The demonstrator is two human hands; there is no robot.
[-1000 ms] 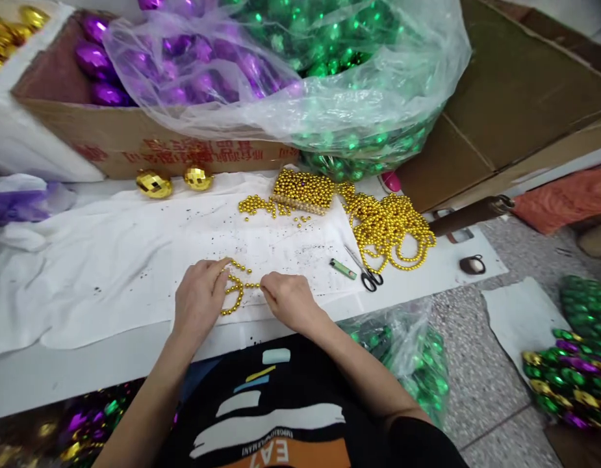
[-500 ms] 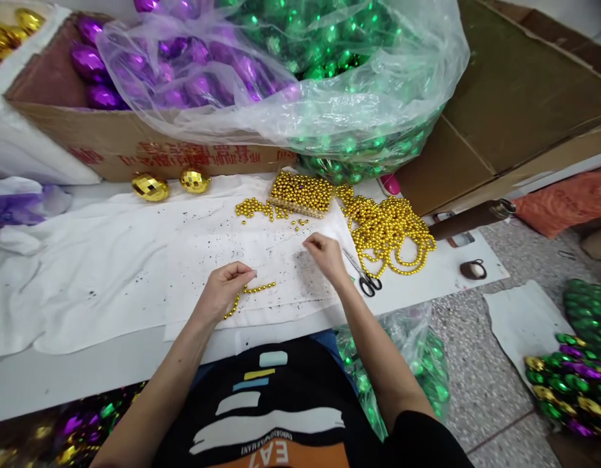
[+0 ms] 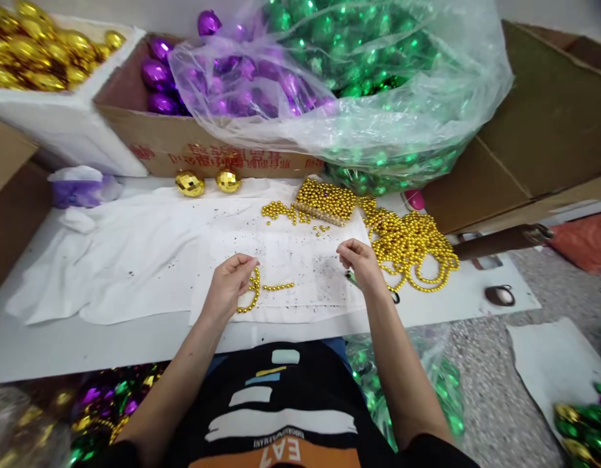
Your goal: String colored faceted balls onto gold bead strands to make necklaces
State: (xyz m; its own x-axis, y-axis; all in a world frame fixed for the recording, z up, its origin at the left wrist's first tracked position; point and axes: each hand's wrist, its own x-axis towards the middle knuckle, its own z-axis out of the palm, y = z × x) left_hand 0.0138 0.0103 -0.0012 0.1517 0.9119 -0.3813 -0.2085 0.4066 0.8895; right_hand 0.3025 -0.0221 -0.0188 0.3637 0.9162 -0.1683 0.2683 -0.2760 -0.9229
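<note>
My left hand (image 3: 228, 284) is closed in a pinch over the white cloth (image 3: 149, 260). From its fingertips a string of gold beads (image 3: 255, 299) curves down to the cloth. A short row of gold beads (image 3: 279, 286) lies just to its right; whether the two are joined I cannot tell. My right hand (image 3: 361, 262) is pinched too, and anything between its fingertips is too thin to see. Scissors (image 3: 396, 297) lie mostly hidden under my right wrist. Beyond the hands, a clear box of gold beads (image 3: 325, 200) stands with loose beads (image 3: 279, 210) spilled beside it.
Gold bead strands (image 3: 411, 244) heap at the right beside a dark cylinder (image 3: 502, 242). Two faceted gold ornaments (image 3: 190, 184) sit at the back. Behind them stand a cardboard box (image 3: 129, 127) with purple ornaments and a plastic bag (image 3: 417, 117) of green ones.
My view has shifted left. My hands have moved farther apart, and the bead string now rises higher to my left fingertips. My right wrist now covers most of the scissors.
</note>
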